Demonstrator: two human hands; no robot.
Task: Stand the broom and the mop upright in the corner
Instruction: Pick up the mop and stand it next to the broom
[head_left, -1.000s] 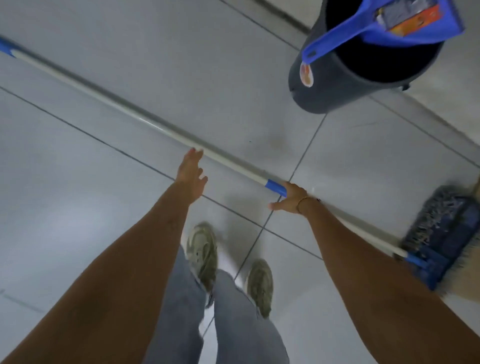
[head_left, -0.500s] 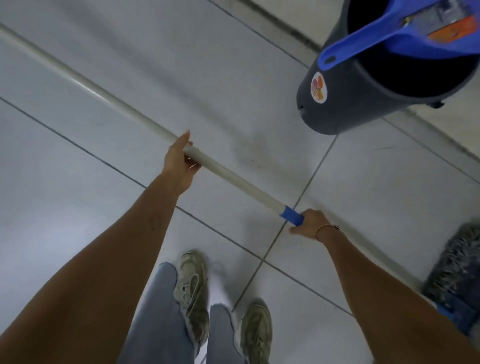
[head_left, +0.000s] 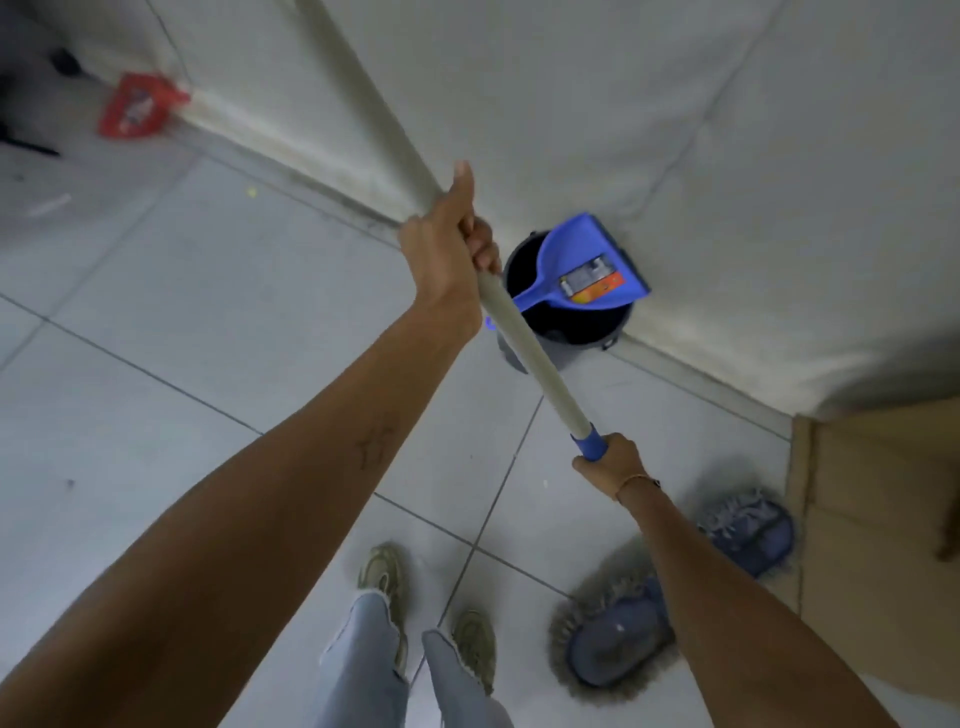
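Note:
I hold the mop's pale handle (head_left: 535, 358) in both hands, tilted steeply up toward the wall. My left hand (head_left: 447, 249) is closed around the shaft higher up. My right hand (head_left: 610, 465) grips it lower, just under the blue collar (head_left: 589, 441). The blue-grey fringed mop head (head_left: 613, 642) rests on the floor tiles at the lower right, partly hidden by my right forearm. A red broom head (head_left: 136, 106) lies by the wall's foot at the far upper left, with a pale stick running along the baseboard from it.
A dark bucket (head_left: 550, 348) holding a blue dustpan (head_left: 582, 270) stands against the white wall behind the handle. A brown cardboard box (head_left: 878, 519) sits at the right beside the mop head. My two shoes (head_left: 384, 577) are at the bottom.
The mop handle lay flat on the floor; both hands closed on it and raised it to a steep tilt. The view swung up to the wall and bucket.

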